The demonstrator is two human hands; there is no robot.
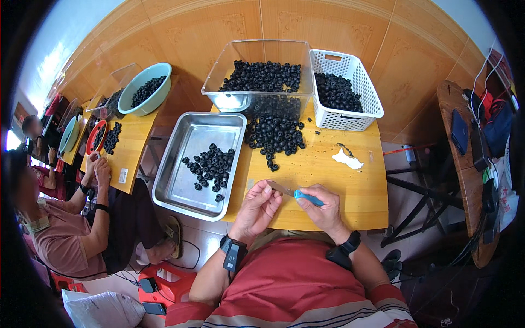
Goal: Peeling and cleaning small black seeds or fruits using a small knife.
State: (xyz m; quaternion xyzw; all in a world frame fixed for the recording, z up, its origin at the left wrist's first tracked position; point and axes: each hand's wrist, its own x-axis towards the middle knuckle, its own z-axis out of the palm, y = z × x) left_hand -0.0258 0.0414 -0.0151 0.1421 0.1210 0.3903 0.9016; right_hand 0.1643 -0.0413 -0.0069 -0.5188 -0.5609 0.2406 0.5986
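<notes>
Near the front edge of the yellow table, my right hand (321,210) is closed around the blue handle of a small knife (308,197). Its dark blade points left, toward my left hand (256,206). The thumb and forefinger of that hand pinch at the blade's tip, and the other fingers curl in. Just beyond my hands lies a heap of small black ring-shaped parts (276,134). To the left, a metal tray (183,139) holds a looser group of the same black rings (211,168).
Behind the heap stand a clear plastic bin (213,85) and a white perforated basket (372,101), both with black parts. White scraps (348,159) lie on the table (358,202). At left, a co-worker (71,224) sits by a pale green basin (164,90). A red stool (174,287) stands below.
</notes>
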